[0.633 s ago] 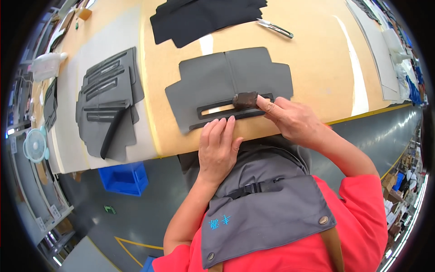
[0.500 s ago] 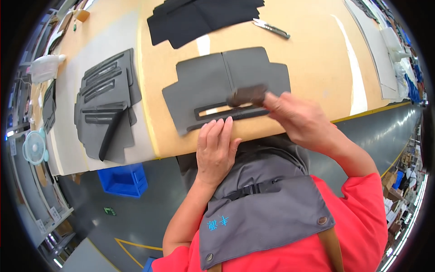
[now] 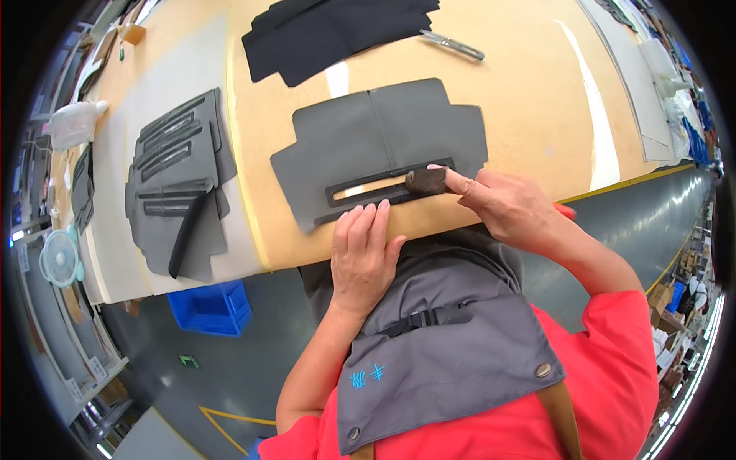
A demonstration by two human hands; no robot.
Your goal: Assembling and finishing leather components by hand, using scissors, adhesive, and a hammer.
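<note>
A dark grey flat panel (image 3: 337, 138) with stepped corners and a centre seam lies on the table in front of me. Along its near edge runs a long slot framed by a black strip (image 3: 334, 193). My left hand (image 3: 363, 245) lies flat with fingers stretched over that near edge, left of the tool. Gripped in my right hand (image 3: 502, 201) is a hammer (image 3: 425, 182) with a dark brown head and a red handle end showing behind the hand. The hammer head rests on the right part of the slot's black strip.
Several similar slotted panels (image 3: 172, 172) are stacked to the left. Black pieces (image 3: 337, 38) lie at the far side, beside thread snips (image 3: 454, 44). A blue bin (image 3: 211, 308) stands on the floor below the table (image 3: 529, 100). A fan (image 3: 61, 257) is at far left.
The hammer has come down from above the panel onto the strip, with my right hand lowering with it. My left hand stays in place.
</note>
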